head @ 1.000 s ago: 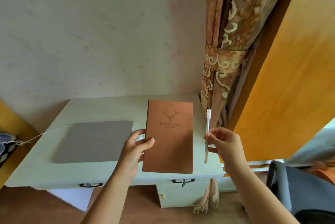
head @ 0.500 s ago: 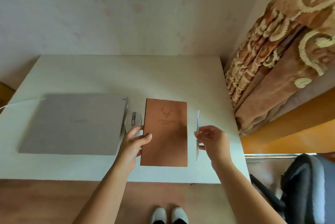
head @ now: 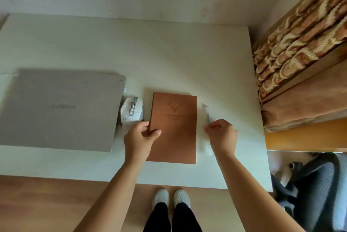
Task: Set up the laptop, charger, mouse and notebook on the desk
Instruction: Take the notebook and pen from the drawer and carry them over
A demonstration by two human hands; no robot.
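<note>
A brown notebook with a deer emblem lies flat on the white desk, near the front edge. My left hand grips its left edge, thumb on the cover. My right hand pinches a clear pen just right of the notebook, low over the desk. A closed grey laptop lies at the left. A white mouse with a green light sits between laptop and notebook. A thin white cable runs off the laptop's far left corner.
A patterned curtain hangs beside the desk's right edge. A dark office chair stands at the lower right. My white shoes stand on the wooden floor before the desk. A wall closes the desk's far side.
The view has tilted down over the desk. The notebook has come down from held above the desk to lying flat, and the pen has lowered beside it. The mouse has come into view.
</note>
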